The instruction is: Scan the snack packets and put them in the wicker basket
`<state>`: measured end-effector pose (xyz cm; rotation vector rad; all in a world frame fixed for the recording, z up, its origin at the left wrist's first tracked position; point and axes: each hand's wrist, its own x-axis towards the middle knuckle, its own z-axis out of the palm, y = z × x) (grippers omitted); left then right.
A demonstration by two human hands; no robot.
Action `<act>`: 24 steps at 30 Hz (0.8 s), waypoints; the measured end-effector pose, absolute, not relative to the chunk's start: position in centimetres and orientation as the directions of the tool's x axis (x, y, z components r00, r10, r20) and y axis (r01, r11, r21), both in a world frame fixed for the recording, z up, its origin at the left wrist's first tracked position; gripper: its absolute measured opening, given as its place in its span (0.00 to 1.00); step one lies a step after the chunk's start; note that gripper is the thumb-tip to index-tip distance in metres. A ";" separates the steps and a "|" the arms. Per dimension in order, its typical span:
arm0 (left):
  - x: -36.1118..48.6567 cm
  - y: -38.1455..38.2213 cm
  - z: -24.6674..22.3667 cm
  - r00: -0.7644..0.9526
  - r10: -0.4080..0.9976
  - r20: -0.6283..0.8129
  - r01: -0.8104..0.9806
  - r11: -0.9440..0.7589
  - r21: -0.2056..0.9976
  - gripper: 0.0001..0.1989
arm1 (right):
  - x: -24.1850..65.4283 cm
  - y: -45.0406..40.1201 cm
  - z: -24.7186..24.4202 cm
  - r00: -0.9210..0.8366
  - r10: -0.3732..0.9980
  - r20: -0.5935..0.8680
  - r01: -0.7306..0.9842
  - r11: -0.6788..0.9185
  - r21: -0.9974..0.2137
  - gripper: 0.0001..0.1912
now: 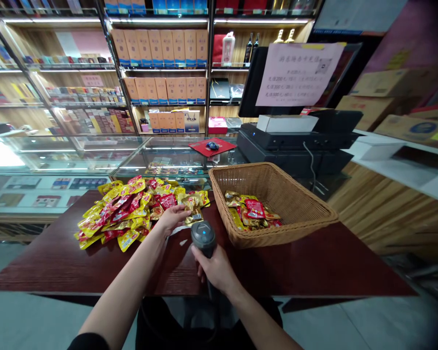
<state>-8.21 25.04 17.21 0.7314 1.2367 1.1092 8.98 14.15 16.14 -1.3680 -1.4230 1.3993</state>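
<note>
My right hand (216,266) is wrapped round the handle of a dark barcode scanner (203,235) with a small blue light on top. Its head points forward, away from me. Just beyond it, my left hand (173,218) pinches a gold snack packet (192,205) by its left side. A big heap of red and yellow snack packets (126,209) lies on the table to the left of that hand. On the right stands a wicker basket (288,236) with several similar packets (254,209) in its near left part.
The dark wooden table (314,270) ends at a front edge close to my body. Behind it are a glass counter (160,146), a red mouse pad (219,147) with a mouse, and a monitor bearing a paper sign (297,73). Boxed goods (164,48) fill the back shelves.
</note>
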 end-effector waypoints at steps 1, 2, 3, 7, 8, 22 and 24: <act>-8.2 25.0 17.1 -0.031 0.938 -0.346 -0.258 0.327 0.909 0.24 | 8.9 14.1 16.2 -0.191 0.967 -0.170 0.194 -0.133 -0.972 0.20; -8.2 25.0 17.0 -0.017 0.944 -0.330 -0.264 0.314 0.912 0.22 | 8.9 14.1 16.2 -0.193 0.968 -0.163 0.186 -0.127 -0.974 0.19; -8.1 25.0 16.9 -0.001 0.950 -0.311 -0.269 0.300 0.915 0.21 | 8.8 14.1 16.2 -0.193 0.968 -0.161 0.177 -0.127 -0.976 0.19; -8.1 25.0 17.0 0.008 0.952 -0.306 -0.266 0.297 0.917 0.20 | 8.6 14.2 15.4 -0.187 0.970 -0.153 0.136 -0.129 -0.982 0.19; -8.2 25.0 17.1 -0.004 0.946 -0.325 -0.261 0.313 0.913 0.22 | 8.5 14.2 15.2 -0.185 0.971 -0.148 0.127 -0.126 -0.984 0.20; -9.7 24.0 18.0 -0.047 0.932 -0.359 -0.232 0.340 0.911 0.28 | 8.0 14.7 17.7 -0.137 0.990 -0.031 0.059 -0.023 -0.998 0.18; -10.7 23.2 18.6 -0.038 0.938 -0.344 -0.213 0.329 0.920 0.27 | 7.5 15.4 18.7 -0.043 0.993 0.111 0.060 0.113 -0.992 0.17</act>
